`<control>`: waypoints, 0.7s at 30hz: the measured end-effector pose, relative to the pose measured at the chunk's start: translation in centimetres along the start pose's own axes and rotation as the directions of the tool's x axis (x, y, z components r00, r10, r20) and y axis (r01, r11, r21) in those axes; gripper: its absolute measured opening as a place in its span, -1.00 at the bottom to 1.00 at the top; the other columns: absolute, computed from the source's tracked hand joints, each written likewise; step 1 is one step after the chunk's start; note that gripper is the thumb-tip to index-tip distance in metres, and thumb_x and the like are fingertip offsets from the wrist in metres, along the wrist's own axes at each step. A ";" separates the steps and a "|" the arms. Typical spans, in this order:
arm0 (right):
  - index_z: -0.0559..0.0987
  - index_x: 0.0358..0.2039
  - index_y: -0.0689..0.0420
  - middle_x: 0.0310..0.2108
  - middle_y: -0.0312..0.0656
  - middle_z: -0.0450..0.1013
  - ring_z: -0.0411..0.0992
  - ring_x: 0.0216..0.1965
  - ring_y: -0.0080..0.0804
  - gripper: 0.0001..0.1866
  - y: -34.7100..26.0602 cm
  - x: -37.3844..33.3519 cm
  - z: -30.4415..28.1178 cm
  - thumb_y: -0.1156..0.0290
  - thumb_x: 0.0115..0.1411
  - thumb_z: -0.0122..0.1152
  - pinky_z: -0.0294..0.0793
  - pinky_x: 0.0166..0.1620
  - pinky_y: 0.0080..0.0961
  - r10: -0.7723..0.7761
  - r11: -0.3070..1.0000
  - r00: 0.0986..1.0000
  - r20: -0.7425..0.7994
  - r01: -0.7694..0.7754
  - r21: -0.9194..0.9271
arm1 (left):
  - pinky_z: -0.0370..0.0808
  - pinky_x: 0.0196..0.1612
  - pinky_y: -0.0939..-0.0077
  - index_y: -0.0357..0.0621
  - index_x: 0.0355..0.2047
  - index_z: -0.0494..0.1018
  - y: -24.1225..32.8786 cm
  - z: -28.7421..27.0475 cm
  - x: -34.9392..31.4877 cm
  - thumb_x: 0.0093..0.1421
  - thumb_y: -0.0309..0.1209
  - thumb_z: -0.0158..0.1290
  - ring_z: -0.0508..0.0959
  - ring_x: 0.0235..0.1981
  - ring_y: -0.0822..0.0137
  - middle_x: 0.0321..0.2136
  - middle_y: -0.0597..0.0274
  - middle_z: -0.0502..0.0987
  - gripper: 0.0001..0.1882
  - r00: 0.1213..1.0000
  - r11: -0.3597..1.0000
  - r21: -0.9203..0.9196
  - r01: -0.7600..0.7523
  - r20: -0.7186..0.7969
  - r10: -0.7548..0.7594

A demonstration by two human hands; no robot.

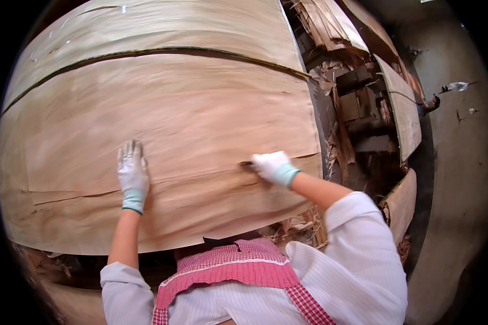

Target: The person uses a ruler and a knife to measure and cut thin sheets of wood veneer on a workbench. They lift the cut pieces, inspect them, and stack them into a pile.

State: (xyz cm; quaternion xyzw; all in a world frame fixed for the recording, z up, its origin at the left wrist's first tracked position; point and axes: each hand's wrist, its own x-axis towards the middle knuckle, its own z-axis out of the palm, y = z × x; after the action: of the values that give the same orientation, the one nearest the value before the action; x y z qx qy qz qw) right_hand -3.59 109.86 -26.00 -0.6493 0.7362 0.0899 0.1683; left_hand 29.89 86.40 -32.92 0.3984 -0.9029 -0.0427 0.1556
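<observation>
A wide pale wood veneer sheet (pixel 146 116) lies over a larger layer of veneer (pixel 222 208), its near edge running in front of me. My left hand (pixel 132 172), in a white glove with a teal cuff, rests flat on the sheet near that edge, fingers stretched forward. My right hand (pixel 275 167), gloved the same way, is closed on a small dark tool (pixel 246 164) at the sheet's near edge, towards its right end. Motion blur hides the tool's exact kind.
Beyond a dark, raised seam (pixel 195 50) lies another veneer sheet (pixel 190 30). Torn veneer scraps (pixel 336 124) and blocks (pixel 358 103) fill the right side, beside a stack of veneer (pixel 400 105). Concrete floor (pixel 455 179) runs along the far right, with clear plastic (pixel 458 86) on it.
</observation>
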 end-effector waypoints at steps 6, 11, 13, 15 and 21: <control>0.49 -0.30 -0.03 -0.46 -0.01 0.52 0.51 -0.41 -0.04 -0.88 27.0 -13.0 1.2 0.35 0.13 0.03 0.46 -0.34 -0.12 0.370 0.920 0.920 0.133 -0.343 -0.189 | 0.00 0.36 0.18 -0.17 0.21 0.23 0.0 0.2 0.0 0.23 -0.46 -0.10 0.15 0.30 0.08 0.22 0.06 0.26 -0.49 0.999 0.998 0.057 0.003 0.046 -0.006; 0.48 -0.24 0.12 -0.39 0.03 0.51 0.48 -0.34 0.09 -0.74 27.5 -10.1 1.0 0.22 0.30 -0.10 0.45 -0.27 -0.05 0.598 0.770 0.765 -0.239 -0.631 -0.094 | 0.02 0.35 0.18 -0.28 0.21 0.21 -2.0 0.1 -1.6 0.23 -0.49 -0.24 0.21 0.25 -0.01 0.19 -0.12 0.27 -0.49 0.985 0.988 0.096 0.119 0.114 -0.129; 0.47 -0.17 0.18 -0.32 0.02 0.51 0.48 -0.31 0.03 -0.80 18.1 -3.1 0.1 0.42 0.23 -0.01 0.49 -0.26 -0.21 0.217 0.974 0.811 -0.543 -0.145 0.172 | 0.06 0.33 0.19 -0.24 0.16 0.29 -1.8 -0.9 -1.1 0.25 -0.41 -0.22 0.27 0.21 0.01 0.16 -0.11 0.31 -0.54 0.975 0.986 0.005 0.167 0.149 -0.166; 0.49 -0.17 0.17 -0.19 -0.02 0.49 0.46 -0.16 -0.05 -0.78 8.6 2.0 -0.9 0.45 0.16 0.07 0.47 -0.12 -0.24 -0.031 0.921 0.922 -0.386 0.176 0.348 | 0.07 0.32 0.17 -0.22 0.14 0.31 -1.3 -1.8 0.0 0.23 -0.38 -0.19 0.26 0.23 0.05 0.15 -0.04 0.33 -0.54 0.994 0.978 0.187 -0.092 0.083 0.077; 0.51 -0.30 0.22 -0.04 0.06 0.36 0.31 0.06 -0.02 -0.81 -7.8 6.5 -1.7 0.41 0.08 0.14 0.35 0.06 -0.22 -0.276 0.961 0.958 -0.072 0.276 -0.004 | -0.04 0.35 0.19 -0.19 0.24 0.17 -4.0 -1.8 -0.6 0.28 -0.21 -0.19 0.15 0.29 0.06 0.26 0.06 0.19 -0.45 0.989 0.990 0.039 0.136 -0.061 -0.134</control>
State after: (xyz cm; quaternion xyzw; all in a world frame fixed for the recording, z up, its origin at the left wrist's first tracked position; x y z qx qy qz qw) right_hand 3.21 102.19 -26.14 -0.7479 0.6442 0.0399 0.1548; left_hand 33.66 84.20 -32.15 0.4629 -0.8697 -0.0221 0.1699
